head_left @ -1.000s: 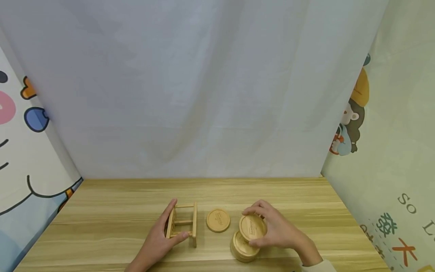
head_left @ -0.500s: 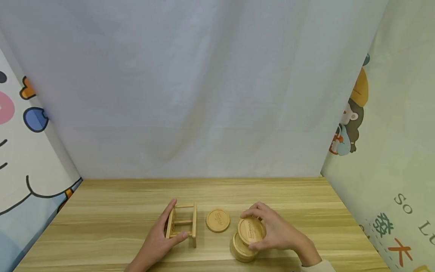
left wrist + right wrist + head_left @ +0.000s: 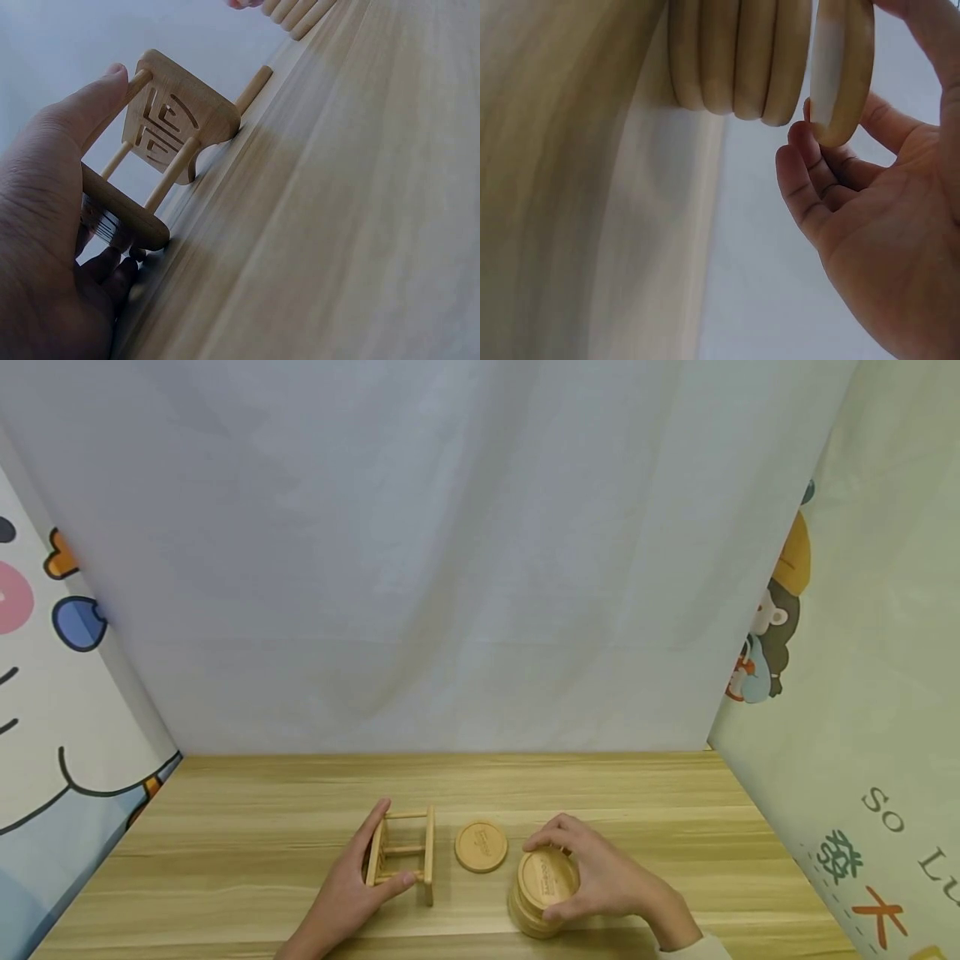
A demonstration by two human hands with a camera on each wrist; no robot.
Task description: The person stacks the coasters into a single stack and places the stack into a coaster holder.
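My left hand (image 3: 347, 887) grips a small wooden coaster rack (image 3: 429, 853) that stands on the table, thumb at its near side and fingers behind its left side. In the left wrist view, the rack's end panel (image 3: 180, 112) shows a cut-out pattern, joined to the other end by rods. My right hand (image 3: 609, 875) pinches a round wooden coaster (image 3: 546, 875) by its edge, with lettering on its face. This coaster is held over a stack of several like coasters (image 3: 720, 60), and a gap shows between them in the right wrist view. Between the hands, another coaster (image 3: 481, 847) lies flat.
The table (image 3: 247, 827) has a light wood-grain top. A pale cloth (image 3: 450, 568) hangs along its back edge. Printed cloths with cartoon figures stand at the left (image 3: 67, 693) and right (image 3: 840, 710).
The right hand has brought its coaster slightly left and down, more squarely over the stack. My left hand, the rack and the single coaster have stayed in place.
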